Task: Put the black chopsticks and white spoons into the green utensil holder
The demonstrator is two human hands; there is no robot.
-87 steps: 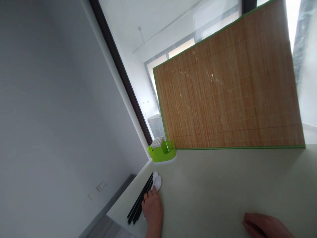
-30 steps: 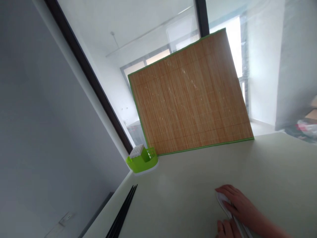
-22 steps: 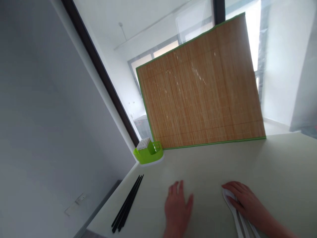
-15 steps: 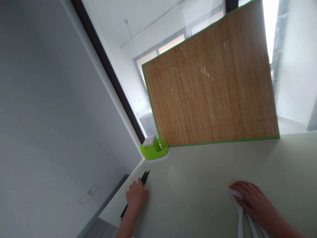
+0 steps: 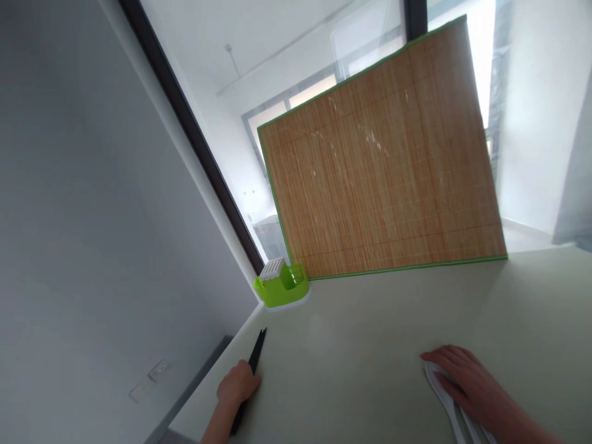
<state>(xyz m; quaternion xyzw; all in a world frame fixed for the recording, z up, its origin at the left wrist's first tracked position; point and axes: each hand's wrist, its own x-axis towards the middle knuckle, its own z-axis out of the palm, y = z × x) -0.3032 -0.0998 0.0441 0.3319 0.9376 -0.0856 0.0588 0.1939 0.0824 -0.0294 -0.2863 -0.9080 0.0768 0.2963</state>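
Note:
Black chopsticks (image 5: 258, 351) lie in a tight bundle near the table's left edge, and my left hand (image 5: 238, 383) is closed round their middle. At the lower right, my right hand (image 5: 468, 377) rests over several white spoons (image 5: 446, 399), its fingers together round their upper ends. The spoon handles point toward the bottom of the view. What lies under the right palm is hidden.
A green and white utensil holder (image 5: 282, 287) stands at the table's back left corner. Behind the pale table (image 5: 351, 333), a bamboo mat (image 5: 383, 172) with green edging stands against the glass. A grey wall (image 5: 92, 246) is on the left.
My left hand has moved slightly down and left, and its fingers have closed round the chopsticks, which are now bunched closer together. My right hand stays on the spoons. The view has shifted a little.

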